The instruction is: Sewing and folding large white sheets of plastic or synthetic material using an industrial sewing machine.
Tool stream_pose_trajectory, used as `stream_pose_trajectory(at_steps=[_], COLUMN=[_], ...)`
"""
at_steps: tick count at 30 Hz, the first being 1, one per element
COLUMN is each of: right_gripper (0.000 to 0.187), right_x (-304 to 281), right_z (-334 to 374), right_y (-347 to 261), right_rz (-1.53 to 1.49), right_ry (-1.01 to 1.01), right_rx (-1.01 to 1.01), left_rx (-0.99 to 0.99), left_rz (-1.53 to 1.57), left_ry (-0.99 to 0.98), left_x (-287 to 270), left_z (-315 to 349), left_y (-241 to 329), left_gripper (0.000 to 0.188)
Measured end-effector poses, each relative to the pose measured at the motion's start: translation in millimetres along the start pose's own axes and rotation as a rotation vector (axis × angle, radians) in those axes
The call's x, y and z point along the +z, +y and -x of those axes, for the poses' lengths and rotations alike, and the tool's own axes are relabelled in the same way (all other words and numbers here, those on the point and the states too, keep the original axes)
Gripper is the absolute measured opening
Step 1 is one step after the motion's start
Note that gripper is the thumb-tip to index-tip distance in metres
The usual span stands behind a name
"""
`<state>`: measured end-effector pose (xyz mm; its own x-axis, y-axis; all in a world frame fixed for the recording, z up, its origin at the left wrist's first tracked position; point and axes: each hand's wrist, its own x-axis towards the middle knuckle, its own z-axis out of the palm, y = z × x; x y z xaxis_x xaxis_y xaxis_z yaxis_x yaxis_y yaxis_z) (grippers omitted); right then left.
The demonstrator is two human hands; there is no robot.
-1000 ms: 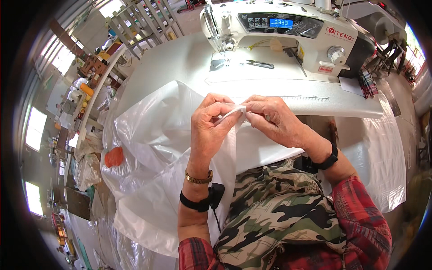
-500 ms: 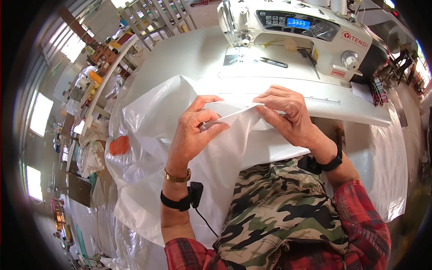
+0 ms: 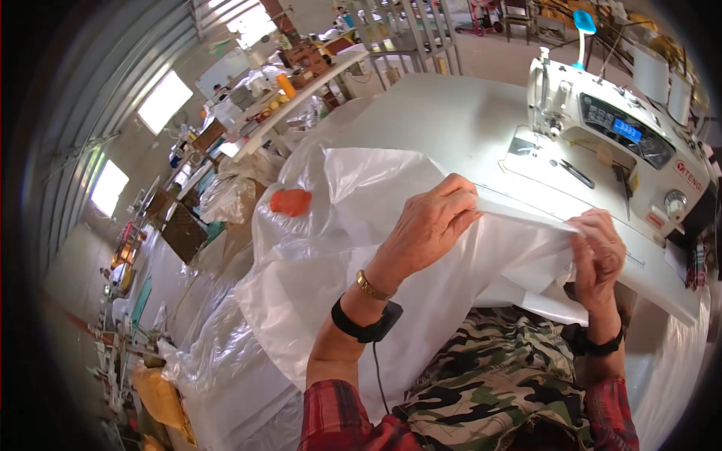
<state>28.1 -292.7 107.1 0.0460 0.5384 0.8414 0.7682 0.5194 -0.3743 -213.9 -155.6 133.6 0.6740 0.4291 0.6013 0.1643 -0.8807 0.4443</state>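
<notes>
A large white woven plastic sheet (image 3: 338,278) drapes over the table's front edge and down across my lap. My left hand (image 3: 432,225) pinches its upper edge, fingers closed with the thumb underneath. Further right, my right hand (image 3: 599,255) grips the same edge between thumb and fingers. Between the two hands the edge is stretched into a nearly straight, slightly slanting line. Beyond my right hand stands a white sewing machine (image 3: 624,120) with a lit blue display. Dark thread snips (image 3: 577,174) lie on its bed, close to the needle.
The pale sewing table (image 3: 451,105) extends behind the sheet. An orange-red patch (image 3: 290,201) shows at the sheet's left. Crumpled clear plastic (image 3: 226,376) hangs down on the left. A cluttered side bench (image 3: 301,94) and a metal rack (image 3: 406,37) stand farther back.
My hands have moved apart, drawing the sheet's edge out between them. The head view has turned left, so the sewing machine now appears farther right.
</notes>
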Motion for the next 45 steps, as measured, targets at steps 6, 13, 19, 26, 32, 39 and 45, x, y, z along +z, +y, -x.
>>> stream_pose_trajectory(at_steps=[6, 13, 19, 26, 32, 39, 45], right_gripper=[0.017, 0.015, 0.021, 0.029, 0.03, 0.023, 0.032], right_x=[-17.9, -3.3, 8.1, 14.3, 13.1, 25.5, 40.6], right_z=[-5.2, 14.8, 5.3, -6.2, -2.7, -17.1, 18.2], right_y=[1.6, 0.0, -1.2, -19.1, -21.5, -10.5, -3.3], right_rz=[-0.091, 0.008, 0.102, 0.111, 0.063, -0.125, -0.011], right_ry=[0.231, 0.173, 0.107, 0.102, 0.15, 0.084, 0.223], right_rx=[0.094, 0.301, 0.117, -0.157, -0.108, 0.008, -0.177], left_rx=[0.044, -0.128, 0.121, 0.377, 0.375, 0.183, 0.073], left_rz=[0.086, 0.178, -0.544, -0.224, -0.182, -0.046, -0.126], left_ry=[-0.141, -0.196, -0.12, -0.088, 0.036, -0.126, 0.041], left_x=[-34.6, -14.1, -0.5, 32.9, 37.6, 24.2, 7.0], left_z=[-24.0, -23.8, -39.7, -55.2, -53.6, -58.7, -69.8], left_y=[53.4, 25.4, 51.0, 76.8, 65.4, 49.2, 26.9], left_gripper=[0.019, 0.014, 0.025, 0.046, 0.036, 0.02, 0.017])
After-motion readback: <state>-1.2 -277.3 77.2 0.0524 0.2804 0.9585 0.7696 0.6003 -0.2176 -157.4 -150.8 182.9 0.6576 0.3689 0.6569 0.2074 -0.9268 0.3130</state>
